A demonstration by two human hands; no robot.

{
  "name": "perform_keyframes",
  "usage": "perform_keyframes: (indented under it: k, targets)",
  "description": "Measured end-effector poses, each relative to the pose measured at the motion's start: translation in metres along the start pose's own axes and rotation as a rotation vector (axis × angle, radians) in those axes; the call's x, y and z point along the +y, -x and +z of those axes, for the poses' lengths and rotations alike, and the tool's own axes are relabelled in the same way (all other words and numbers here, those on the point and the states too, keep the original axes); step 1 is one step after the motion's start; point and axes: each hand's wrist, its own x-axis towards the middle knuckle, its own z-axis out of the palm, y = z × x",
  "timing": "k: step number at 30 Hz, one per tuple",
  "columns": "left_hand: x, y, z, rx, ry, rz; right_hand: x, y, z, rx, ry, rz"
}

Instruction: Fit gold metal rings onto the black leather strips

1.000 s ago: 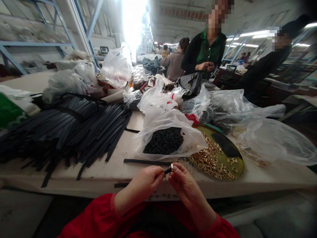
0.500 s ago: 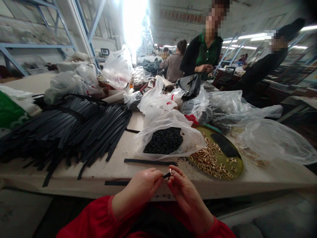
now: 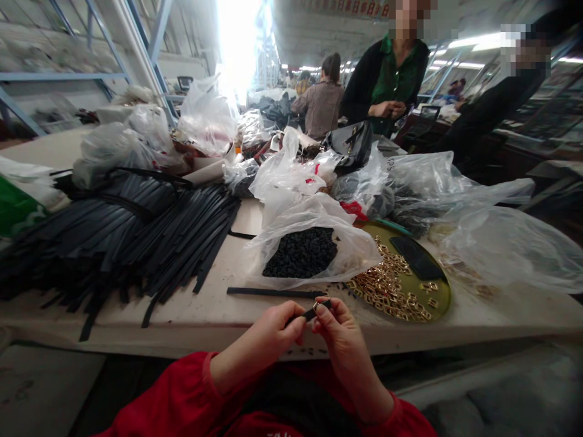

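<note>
My left hand (image 3: 268,337) pinches the end of a narrow black strap (image 3: 310,314) at the table's front edge. My right hand (image 3: 340,337) meets it there, fingers pinched on a small gold metal buckle (image 3: 316,306) at the strap's tip. Both hands are closed and nearly touching. Just beyond them a loose black strap (image 3: 273,292) lies flat on the table. A round green tray (image 3: 439,282) heaped with gold buckles (image 3: 387,288) sits to the right of my hands. A clear plastic bag of small black pieces (image 3: 303,252) lies straight ahead.
A big pile of black straps (image 3: 122,237) covers the table's left half. Plastic bags (image 3: 455,200) crowd the back and right. A black handbag (image 3: 350,145) stands at the far side. People stand behind the table, one in a green shirt (image 3: 392,79). Blue shelving (image 3: 91,76) rises at left.
My hands have stayed together on the strap and buckle, shifting slightly. The strap piece near the table's front edge is no longer visible. The view tipped a little.
</note>
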Motion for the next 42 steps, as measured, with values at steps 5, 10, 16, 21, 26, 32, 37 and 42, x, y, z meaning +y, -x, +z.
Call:
perform_keyframes:
  k: [5,10,16,21,26,32,37,42]
  targets:
    - [-0.006,-0.002,0.009,0.015,0.288,-0.067,0.008,0.009,0.003,-0.075,0.138,-0.009]
    - [-0.006,-0.004,0.009,-0.058,0.414,-0.193,0.013,0.012,-0.003,-0.099,0.195,-0.008]
    - [-0.007,-0.002,0.009,-0.051,0.416,-0.243,0.014,0.012,-0.004,-0.125,0.108,0.030]
    - [-0.015,0.000,0.018,0.029,0.381,-0.170,0.016,0.017,-0.002,-0.104,0.126,-0.008]
    - [-0.013,0.006,0.019,0.056,0.315,-0.118,0.014,0.021,-0.004,-0.102,0.159,-0.025]
    - [-0.016,0.006,0.021,0.019,0.375,-0.179,-0.003,0.021,0.000,-0.100,0.287,-0.056]
    - [-0.018,0.006,0.023,0.000,0.427,-0.163,-0.004,0.019,-0.002,-0.096,0.290,-0.067]
    - [-0.015,0.005,0.023,0.012,0.446,-0.181,0.004,0.013,-0.008,-0.155,0.181,0.029]
